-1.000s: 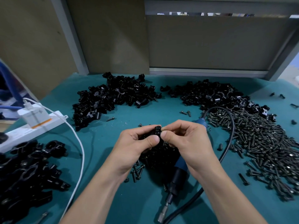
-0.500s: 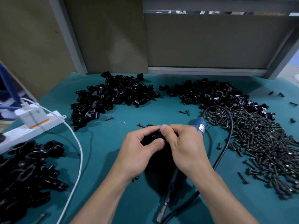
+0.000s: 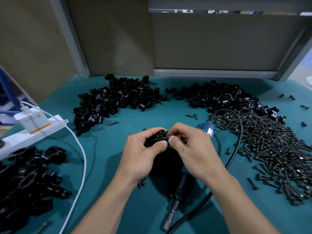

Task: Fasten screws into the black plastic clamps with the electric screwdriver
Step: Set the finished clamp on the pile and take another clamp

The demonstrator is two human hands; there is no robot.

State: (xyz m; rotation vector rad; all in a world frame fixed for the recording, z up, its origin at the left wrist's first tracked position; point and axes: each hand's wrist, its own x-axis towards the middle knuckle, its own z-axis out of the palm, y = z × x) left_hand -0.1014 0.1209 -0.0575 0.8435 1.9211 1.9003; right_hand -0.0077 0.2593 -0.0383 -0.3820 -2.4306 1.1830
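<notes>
My left hand [image 3: 143, 152] grips a black plastic clamp [image 3: 159, 138] above the middle of the teal table. My right hand [image 3: 190, 149] pinches a small dark screw [image 3: 170, 137] against the clamp's right side; most of the screw is hidden by my fingertips. The electric screwdriver [image 3: 181, 183], blue and black, lies on the table under my right wrist with its metal bit pointing toward me. Its blue rear end [image 3: 208, 130] shows beyond my right hand.
Two heaps of black clamps [image 3: 116, 102] [image 3: 217, 97] lie at the back. A broad pile of screws [image 3: 270, 149] covers the right side. Larger black parts [image 3: 28, 179] sit at the left, beside a white power strip [image 3: 32, 130] and white cable [image 3: 81, 159]. The screwdriver's black cord [image 3: 236, 149] loops on the right.
Both hands dipped toward the table half a second ago and have lifted slightly again. The clamp's top now shows between my fingers, with my right fingertips at its side.
</notes>
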